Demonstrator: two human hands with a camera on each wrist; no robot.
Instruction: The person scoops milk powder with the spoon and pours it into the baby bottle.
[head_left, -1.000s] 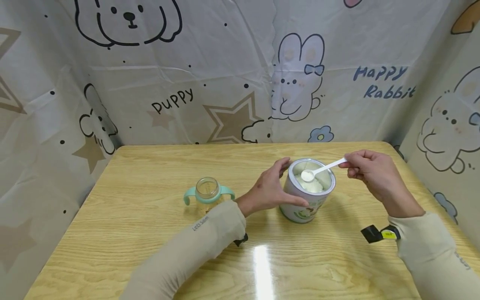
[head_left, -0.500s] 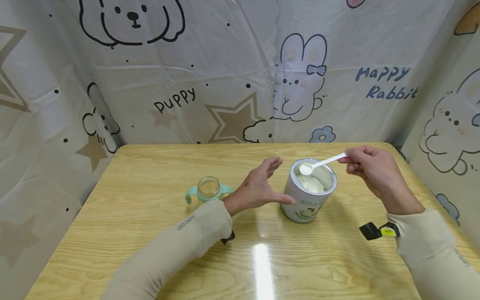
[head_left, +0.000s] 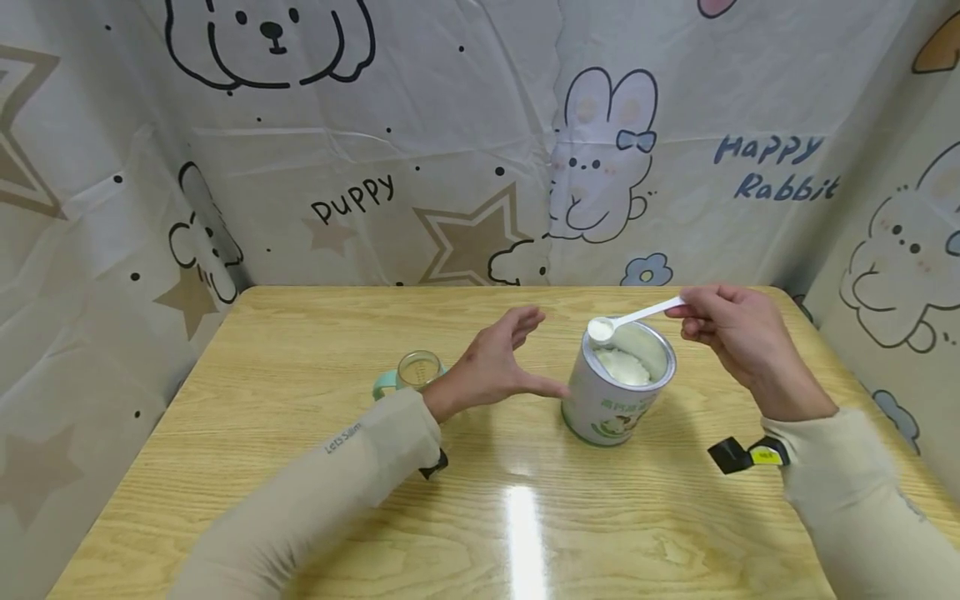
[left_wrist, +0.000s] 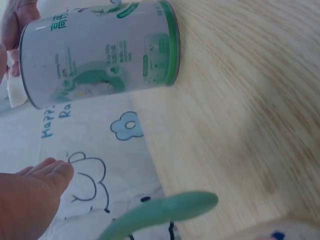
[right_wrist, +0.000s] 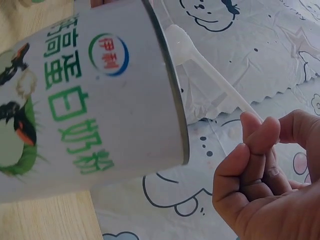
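Observation:
A milk powder can [head_left: 600, 408] stands uncovered on the wooden table, with pale powder [head_left: 624, 367] inside. My right hand [head_left: 738, 342] pinches the end of a white measuring scoop's handle. The scoop [head_left: 602, 331], filled with powder, is above the can's left rim; in the right wrist view its handle [right_wrist: 215, 77] slants down to the fingertips. To the left of the can, my left hand [head_left: 487, 367] is spread and holds nothing, its thumb tip close to the can's side. Behind the left wrist stands a baby bottle [head_left: 418, 369] without a cap, partly hidden by the arm.
The wooden table [head_left: 300, 350] reaches back to a cloth backdrop [head_left: 465, 100] with cartoon prints, which also lines both sides. In the left wrist view, a green bottle handle [left_wrist: 165, 210] shows close to the camera.
My left hand has come away from the can and moved left toward the bottle. My right hand has raised the scoop from inside the can and shifted it slightly left.

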